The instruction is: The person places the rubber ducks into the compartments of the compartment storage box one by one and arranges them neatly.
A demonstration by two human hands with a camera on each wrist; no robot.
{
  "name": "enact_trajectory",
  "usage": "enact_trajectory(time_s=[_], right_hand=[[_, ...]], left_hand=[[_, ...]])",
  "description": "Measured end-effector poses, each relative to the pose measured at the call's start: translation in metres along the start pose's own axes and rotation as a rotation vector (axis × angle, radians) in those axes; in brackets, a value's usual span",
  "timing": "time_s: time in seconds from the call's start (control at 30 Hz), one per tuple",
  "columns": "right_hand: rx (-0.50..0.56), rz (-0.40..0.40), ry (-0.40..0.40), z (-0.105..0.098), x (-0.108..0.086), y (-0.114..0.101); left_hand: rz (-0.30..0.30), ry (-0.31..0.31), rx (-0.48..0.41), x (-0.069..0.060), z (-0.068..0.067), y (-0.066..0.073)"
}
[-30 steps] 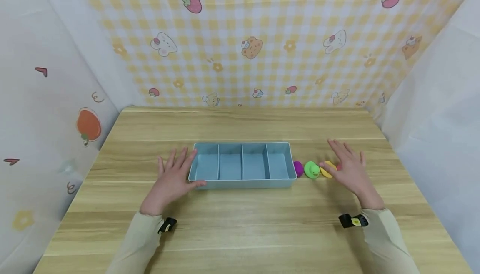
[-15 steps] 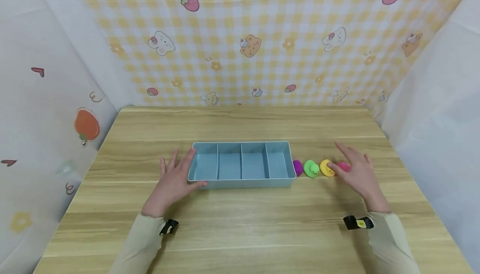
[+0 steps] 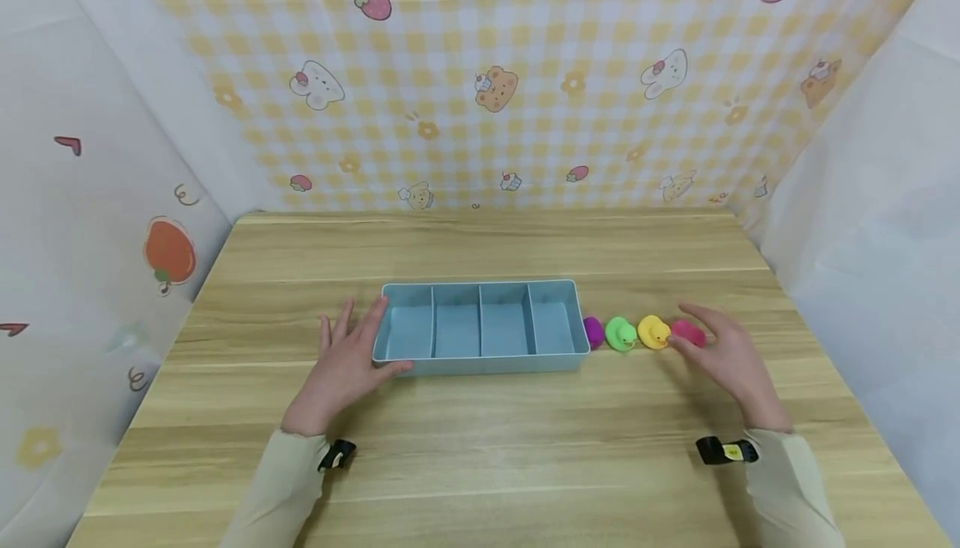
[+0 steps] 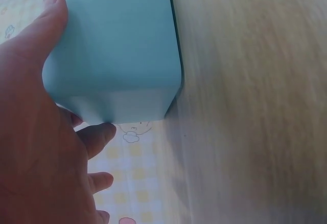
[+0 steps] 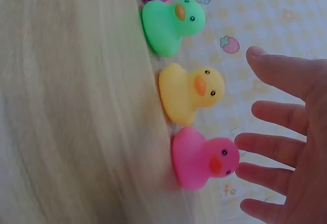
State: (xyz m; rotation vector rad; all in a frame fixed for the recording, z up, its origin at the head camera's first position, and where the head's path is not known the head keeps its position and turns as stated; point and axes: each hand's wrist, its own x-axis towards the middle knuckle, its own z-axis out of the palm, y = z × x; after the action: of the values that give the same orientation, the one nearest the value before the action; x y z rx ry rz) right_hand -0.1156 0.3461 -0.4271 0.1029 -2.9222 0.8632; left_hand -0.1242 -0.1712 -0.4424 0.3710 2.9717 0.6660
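Observation:
A blue box (image 3: pixel 480 366) with several compartments in a row sits mid-table. My left hand (image 3: pixel 341 373) rests against its left end, thumb on the front wall and the other fingers spread along the end. In the left wrist view, the thumb lies on the blue box (image 4: pixel 117 40). To the box's right is a row of toy ducks: purple (image 3: pixel 594 332), green (image 3: pixel 620 334), yellow (image 3: pixel 653 332) and pink (image 3: pixel 688 333). My right hand (image 3: pixel 731 364) hovers by the pink duck (image 5: pixel 196 157), thumb and fingers apart, with nothing held.
The wooden table (image 3: pixel 480 465) reaches back to a yellow checked cloth wall (image 3: pixel 465 47). White sheets hang at the left (image 3: pixel 97 223) and right (image 3: pixel 870 214). Each wrist carries a black strap camera (image 3: pixel 726 451). The purple duck sits close against the box's right end.
My right hand has shifted right and slightly toward me, from over the yellow and pink ducks to beside the pink one. The left hand stays on the box. The view has tilted slightly.

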Motion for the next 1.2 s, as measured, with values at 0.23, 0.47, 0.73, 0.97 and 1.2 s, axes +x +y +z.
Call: enact_trajectory(time_s=[0.23, 0.47, 0.73, 0.97, 1.2], right_hand=[[0.031, 0.076, -0.038, 0.003, -0.005, 0.016], [0.071, 0.098, -0.057, 0.007, -0.007, 0.031], [0.052, 0.051, -0.006, 0.015, -0.009, 0.040], [0.057, 0.066, -0.012, 0.017, -0.010, 0.041], [0.022, 0.037, 0.052, 0.019, -0.009, 0.040]], left_hand=[[-0.002, -0.008, -0.018, 0.000, 0.001, -0.001], [-0.011, -0.016, -0.021, 0.000, 0.001, -0.001], [-0.016, -0.028, -0.029, 0.000, -0.001, 0.001], [-0.018, -0.030, -0.047, -0.001, 0.000, 0.000], [-0.025, -0.040, -0.051, 0.000, 0.000, -0.001]])
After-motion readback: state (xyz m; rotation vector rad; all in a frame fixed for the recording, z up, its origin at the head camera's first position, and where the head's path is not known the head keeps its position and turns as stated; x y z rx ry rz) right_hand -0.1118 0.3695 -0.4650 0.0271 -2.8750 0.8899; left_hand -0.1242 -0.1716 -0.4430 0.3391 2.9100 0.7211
